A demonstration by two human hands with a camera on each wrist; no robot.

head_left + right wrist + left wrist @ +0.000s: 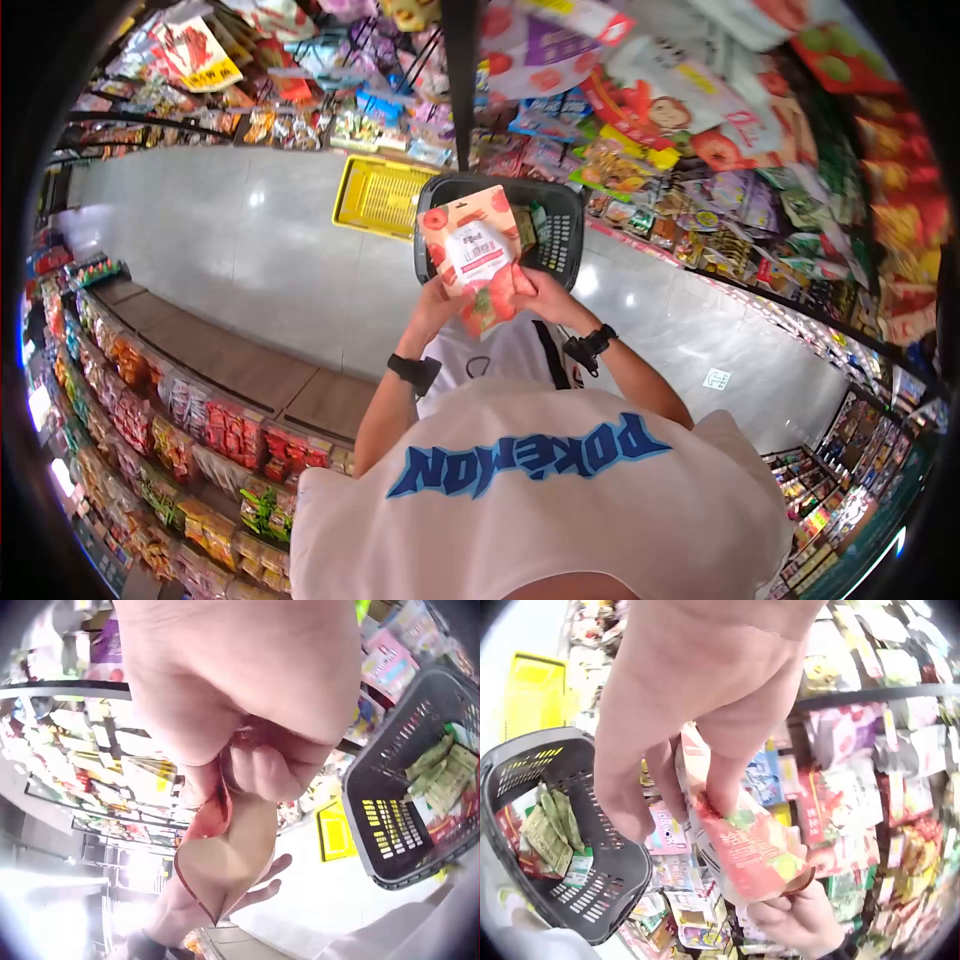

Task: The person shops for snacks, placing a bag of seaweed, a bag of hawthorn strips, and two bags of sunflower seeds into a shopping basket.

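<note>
A bare left hand [697, 679] and bare right hand [244, 679], each pinching one side of a rectangular red-and-peach plastic pouch [475, 258], presumably to keep its printed face [474, 245] legible.

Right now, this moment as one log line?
left hand: holds pouch | right hand: grips pouch edge | black basket: packets inside | yellow basket: left of black basket

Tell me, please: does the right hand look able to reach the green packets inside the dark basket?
Probably yes, once free: the right hand grips the peach-coloured pouch and would need to let go first. The dark basket has an open top near the hand, leaving the green packets exposed.
</note>
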